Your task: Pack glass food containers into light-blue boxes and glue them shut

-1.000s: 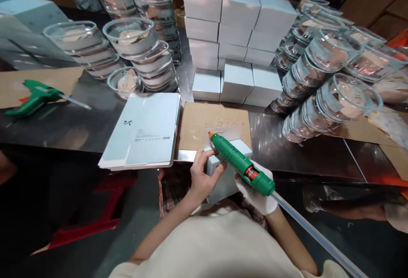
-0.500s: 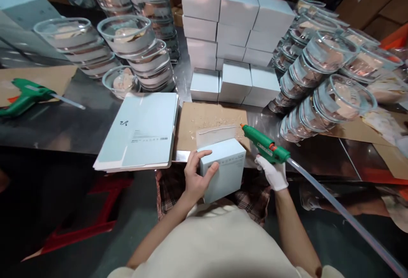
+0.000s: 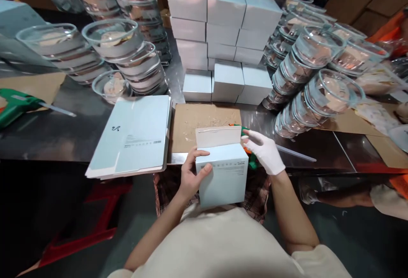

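Note:
My bare left hand point(image 3: 193, 174) grips the left side of a pale blue carton point(image 3: 225, 182), thumb on the near face and fingers over the top edge. The carton is held at the table's front edge, and its white flap point(image 3: 218, 137) stands up on the far side. My right hand point(image 3: 266, 152), in a white glove, is beside the flap's right end with thumb and fingers apart. Behind and under it lies a green glue gun point(image 3: 253, 161), partly hidden, with its long clear glue stick point(image 3: 296, 153) pointing right. A cardboard sheet point(image 3: 185, 118) lies beyond the carton.
Flat folded cartons point(image 3: 140, 120) lie in a pile at the left. White boxes point(image 3: 226, 8) are stacked at the back, between stacks of clear round tubs point(image 3: 110, 40) and more tubs point(image 3: 318, 78). Another green glue gun point(image 3: 15, 103) rests far left. A person's arm point(image 3: 344, 201) shows at right.
My right hand has let go of the glue gun, which now lies on the table, and has moved up and left to the flap. The carton has turned slightly in my left hand.

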Tool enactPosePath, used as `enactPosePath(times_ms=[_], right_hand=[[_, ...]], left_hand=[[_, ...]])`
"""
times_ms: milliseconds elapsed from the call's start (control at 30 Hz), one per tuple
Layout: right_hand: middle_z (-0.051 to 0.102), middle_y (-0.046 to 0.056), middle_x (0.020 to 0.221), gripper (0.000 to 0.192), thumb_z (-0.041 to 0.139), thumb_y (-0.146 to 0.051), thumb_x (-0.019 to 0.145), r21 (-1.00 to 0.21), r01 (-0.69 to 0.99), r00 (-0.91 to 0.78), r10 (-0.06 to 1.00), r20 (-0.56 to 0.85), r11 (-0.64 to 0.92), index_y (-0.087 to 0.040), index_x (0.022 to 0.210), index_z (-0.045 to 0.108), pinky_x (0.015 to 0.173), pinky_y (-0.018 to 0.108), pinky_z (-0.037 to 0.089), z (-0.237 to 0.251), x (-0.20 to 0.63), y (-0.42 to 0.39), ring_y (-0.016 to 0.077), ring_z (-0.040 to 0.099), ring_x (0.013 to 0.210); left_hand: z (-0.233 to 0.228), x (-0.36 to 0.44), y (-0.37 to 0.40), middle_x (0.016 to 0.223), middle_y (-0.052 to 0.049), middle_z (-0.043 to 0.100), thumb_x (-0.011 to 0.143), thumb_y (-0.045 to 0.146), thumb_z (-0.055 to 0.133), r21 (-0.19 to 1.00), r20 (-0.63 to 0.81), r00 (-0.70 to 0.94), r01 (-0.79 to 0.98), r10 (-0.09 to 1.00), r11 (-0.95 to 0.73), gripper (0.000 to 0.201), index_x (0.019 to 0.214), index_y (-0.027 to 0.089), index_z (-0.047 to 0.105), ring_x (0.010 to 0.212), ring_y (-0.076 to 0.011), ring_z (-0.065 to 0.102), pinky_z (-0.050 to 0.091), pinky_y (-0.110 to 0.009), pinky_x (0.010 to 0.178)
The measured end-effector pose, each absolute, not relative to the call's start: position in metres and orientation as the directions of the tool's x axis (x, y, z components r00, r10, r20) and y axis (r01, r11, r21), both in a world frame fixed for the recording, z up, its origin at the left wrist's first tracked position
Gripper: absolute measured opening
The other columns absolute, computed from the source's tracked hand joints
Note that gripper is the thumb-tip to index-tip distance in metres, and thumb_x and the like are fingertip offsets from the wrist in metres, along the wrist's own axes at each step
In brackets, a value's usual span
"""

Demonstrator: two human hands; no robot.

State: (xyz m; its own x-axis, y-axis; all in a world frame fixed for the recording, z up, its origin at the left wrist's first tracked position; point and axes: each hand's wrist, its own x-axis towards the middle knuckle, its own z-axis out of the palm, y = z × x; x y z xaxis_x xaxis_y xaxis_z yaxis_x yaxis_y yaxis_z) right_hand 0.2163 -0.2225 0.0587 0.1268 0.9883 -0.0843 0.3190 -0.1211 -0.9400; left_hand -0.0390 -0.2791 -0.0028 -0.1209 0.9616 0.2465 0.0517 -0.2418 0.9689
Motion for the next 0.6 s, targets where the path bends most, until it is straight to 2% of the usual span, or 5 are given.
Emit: enactPosePath(times_ms=[133, 200, 267, 433, 600], right_hand=[[0.080, 0.010, 0.113, 0.068, 0.080, -0.072, 0.076, -0.996, 0.030, -0.202, 0.976, -0.084, -0.080, -0.019, 0.118, 0.077, 0.096, 0.041, 0.060, 0.058, 0.190, -0.222, 0.0274, 0.075, 0.106], [0.076, 0.013, 0.121, 0.077, 0.063, -0.087, 0.081, -0.999, 0.013, -0.315, 0.949, 0.033, 0.039, -0.019, 0.116, 0.077, 0.097, 0.043, 0.060, 0.057, 0.194, -0.224, 0.0290, 0.074, 0.111], [0.071, 0.015, 0.130, 0.075, 0.063, -0.086, 0.082, -0.968, 0.088, -0.465, 0.869, 0.168, 0.234, -0.021, 0.117, 0.075, 0.103, 0.046, 0.057, 0.059, 0.203, -0.227, 0.0296, 0.069, 0.120], [0.066, 0.013, 0.126, 0.037, 0.072, -0.046, 0.097, -0.765, 0.191, -0.698, 0.633, 0.335, 0.615, -0.023, 0.126, 0.072, 0.108, 0.044, 0.053, 0.070, 0.212, -0.224, 0.0229, 0.064, 0.121], [0.063, 0.012, 0.131, 0.030, 0.065, -0.036, 0.102, -0.724, 0.137, -0.740, 0.556, 0.379, 0.676, -0.025, 0.130, 0.071, 0.107, 0.039, 0.054, 0.070, 0.209, -0.220, 0.0211, 0.064, 0.122]], left_hand=[[-0.010, -0.031, -0.273, 0.123, -0.009, 0.068, 0.082, 0.066, 0.077, 0.971, 0.211, -0.152, -0.084, 0.966, -0.226, 0.052, 0.112, 0.027, 0.064, 0.112, -0.0276, 0.069, 0.054, -0.037, 0.094], [-0.012, -0.031, -0.269, 0.120, -0.005, 0.069, 0.083, 0.059, 0.081, 0.946, 0.213, -0.201, -0.204, 0.956, -0.254, 0.063, 0.132, 0.035, 0.048, 0.099, -0.0214, 0.070, 0.055, -0.033, 0.086], [-0.012, -0.035, -0.265, 0.117, -0.004, 0.070, 0.082, 0.053, 0.084, 0.918, 0.242, -0.202, -0.270, 0.949, -0.291, 0.076, 0.140, 0.039, 0.037, 0.095, -0.0191, 0.070, 0.054, -0.032, 0.084], [-0.001, -0.051, -0.262, 0.112, -0.010, 0.071, 0.086, 0.057, 0.078, 0.931, 0.330, -0.083, -0.134, 0.940, -0.339, 0.037, 0.098, 0.023, 0.067, 0.116, -0.0267, 0.066, 0.049, -0.039, 0.099], [0.009, -0.053, -0.265, 0.117, -0.012, 0.070, 0.087, 0.058, 0.077, 0.937, 0.323, -0.051, -0.122, 0.945, -0.327, 0.037, 0.087, 0.021, 0.071, 0.119, -0.0290, 0.064, 0.049, -0.038, 0.096]])
